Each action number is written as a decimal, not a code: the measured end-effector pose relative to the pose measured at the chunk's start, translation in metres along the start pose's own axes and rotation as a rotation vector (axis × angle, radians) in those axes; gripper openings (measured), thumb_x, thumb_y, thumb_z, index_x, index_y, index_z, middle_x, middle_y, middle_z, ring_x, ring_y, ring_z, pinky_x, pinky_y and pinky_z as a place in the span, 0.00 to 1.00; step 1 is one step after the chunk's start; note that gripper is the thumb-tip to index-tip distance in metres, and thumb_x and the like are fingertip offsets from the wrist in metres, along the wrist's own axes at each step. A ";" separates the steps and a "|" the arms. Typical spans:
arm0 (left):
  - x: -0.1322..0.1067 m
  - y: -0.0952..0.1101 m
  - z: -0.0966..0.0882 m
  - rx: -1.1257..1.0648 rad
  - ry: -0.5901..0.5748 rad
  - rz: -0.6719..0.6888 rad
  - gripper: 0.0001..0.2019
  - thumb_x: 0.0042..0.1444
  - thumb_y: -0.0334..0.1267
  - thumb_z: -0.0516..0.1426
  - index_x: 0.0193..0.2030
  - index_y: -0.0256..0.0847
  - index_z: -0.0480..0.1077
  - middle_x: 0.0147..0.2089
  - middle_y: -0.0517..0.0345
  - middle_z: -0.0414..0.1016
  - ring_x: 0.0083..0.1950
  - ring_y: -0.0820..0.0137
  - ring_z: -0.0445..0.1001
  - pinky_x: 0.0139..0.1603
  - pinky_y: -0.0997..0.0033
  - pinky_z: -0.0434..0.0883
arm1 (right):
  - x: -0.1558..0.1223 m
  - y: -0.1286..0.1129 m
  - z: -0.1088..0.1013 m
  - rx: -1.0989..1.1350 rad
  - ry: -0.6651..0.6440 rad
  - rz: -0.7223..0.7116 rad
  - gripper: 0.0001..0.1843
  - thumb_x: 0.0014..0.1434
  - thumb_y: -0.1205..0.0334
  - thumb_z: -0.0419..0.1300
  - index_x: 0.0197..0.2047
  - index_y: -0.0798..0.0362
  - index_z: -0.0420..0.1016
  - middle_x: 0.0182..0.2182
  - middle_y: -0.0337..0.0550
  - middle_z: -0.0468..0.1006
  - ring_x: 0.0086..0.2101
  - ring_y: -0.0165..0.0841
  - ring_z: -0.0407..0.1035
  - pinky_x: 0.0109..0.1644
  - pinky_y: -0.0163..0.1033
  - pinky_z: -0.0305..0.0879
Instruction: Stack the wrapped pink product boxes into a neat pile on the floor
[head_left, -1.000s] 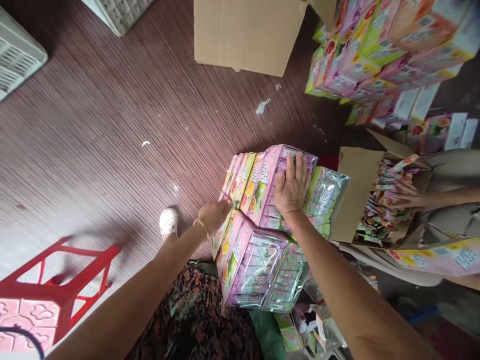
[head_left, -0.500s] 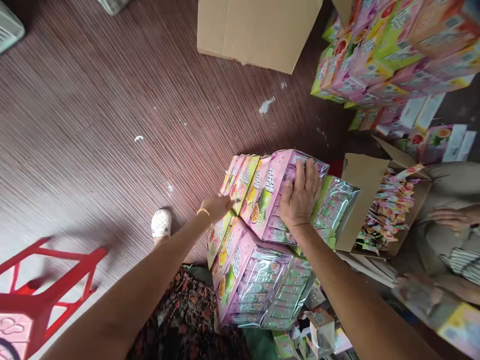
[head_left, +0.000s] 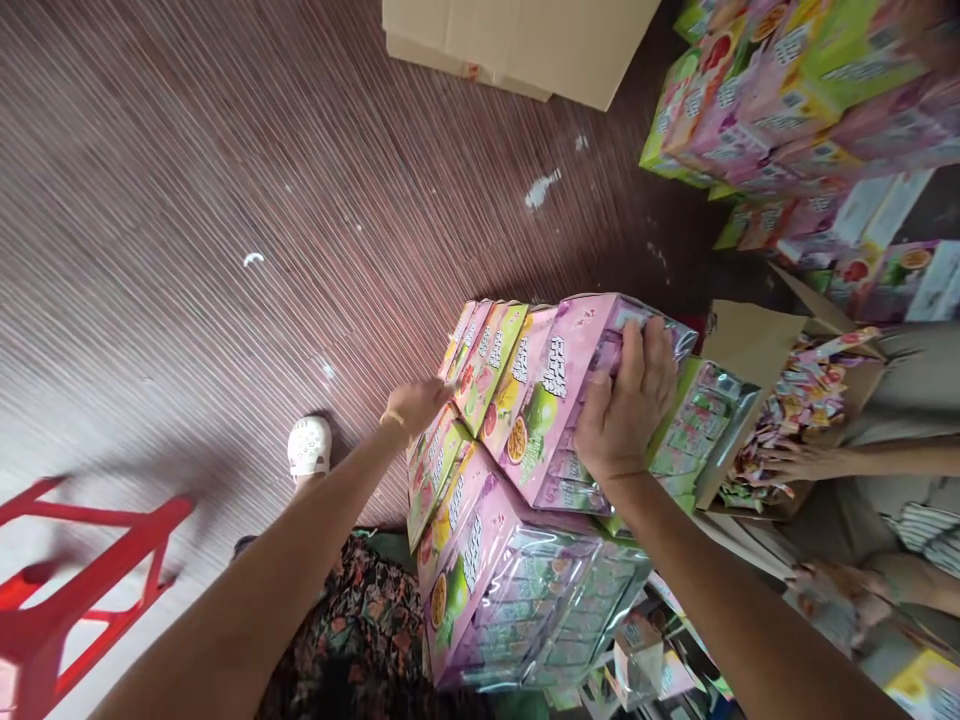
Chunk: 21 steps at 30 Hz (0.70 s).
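packing room, stacked snack boxes [head_left: 780, 90], cartons [head_left: 517, 40]

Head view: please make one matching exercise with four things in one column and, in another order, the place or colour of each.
Things:
1. right hand
2. left hand
3. stool
4. cardboard box

Places or colours:
A. red, lower left
B. flat on the top pink pack
C. plain brown, top edge
D. at the left end of the packs

Pairs: 1-B, 2-D, 3-A, 4-C
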<state>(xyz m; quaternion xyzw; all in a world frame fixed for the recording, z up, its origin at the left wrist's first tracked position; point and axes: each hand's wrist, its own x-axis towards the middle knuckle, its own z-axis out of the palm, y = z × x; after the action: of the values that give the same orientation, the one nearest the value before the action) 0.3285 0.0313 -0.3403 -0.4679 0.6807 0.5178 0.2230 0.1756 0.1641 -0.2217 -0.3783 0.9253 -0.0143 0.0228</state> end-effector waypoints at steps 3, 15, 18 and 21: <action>0.073 0.018 0.008 0.095 -0.073 0.124 0.23 0.66 0.52 0.45 0.38 0.36 0.72 0.30 0.54 0.72 0.32 0.69 0.71 0.40 0.65 0.71 | -0.001 0.005 0.004 0.004 0.035 -0.044 0.31 0.68 0.52 0.36 0.71 0.51 0.44 0.68 0.50 0.49 0.66 0.46 0.44 0.66 0.60 0.47; 0.061 -0.050 0.012 0.276 -0.186 0.135 0.26 0.67 0.51 0.38 0.38 0.38 0.72 0.27 0.53 0.70 0.28 0.67 0.69 0.33 0.66 0.67 | 0.003 0.005 0.007 0.097 0.106 -0.152 0.32 0.67 0.52 0.42 0.71 0.52 0.48 0.68 0.52 0.51 0.66 0.48 0.47 0.67 0.62 0.48; 0.133 -0.020 0.020 0.287 -0.128 0.187 0.28 0.67 0.52 0.37 0.43 0.36 0.72 0.35 0.49 0.73 0.34 0.64 0.71 0.36 0.66 0.67 | 0.001 0.006 0.009 0.116 0.079 -0.169 0.31 0.67 0.54 0.42 0.71 0.47 0.46 0.68 0.44 0.50 0.66 0.45 0.45 0.68 0.60 0.45; 0.166 -0.017 0.055 0.331 -0.161 0.205 0.28 0.68 0.50 0.37 0.49 0.33 0.71 0.40 0.46 0.73 0.43 0.61 0.72 0.43 0.62 0.67 | 0.001 0.006 0.010 0.136 0.048 -0.214 0.31 0.66 0.60 0.41 0.72 0.41 0.42 0.69 0.33 0.49 0.67 0.41 0.43 0.70 0.57 0.42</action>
<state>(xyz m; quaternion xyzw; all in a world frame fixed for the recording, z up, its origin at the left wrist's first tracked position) 0.2565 0.0141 -0.4994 -0.3100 0.7806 0.4545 0.2966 0.1714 0.1678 -0.2317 -0.4719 0.8769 -0.0882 0.0247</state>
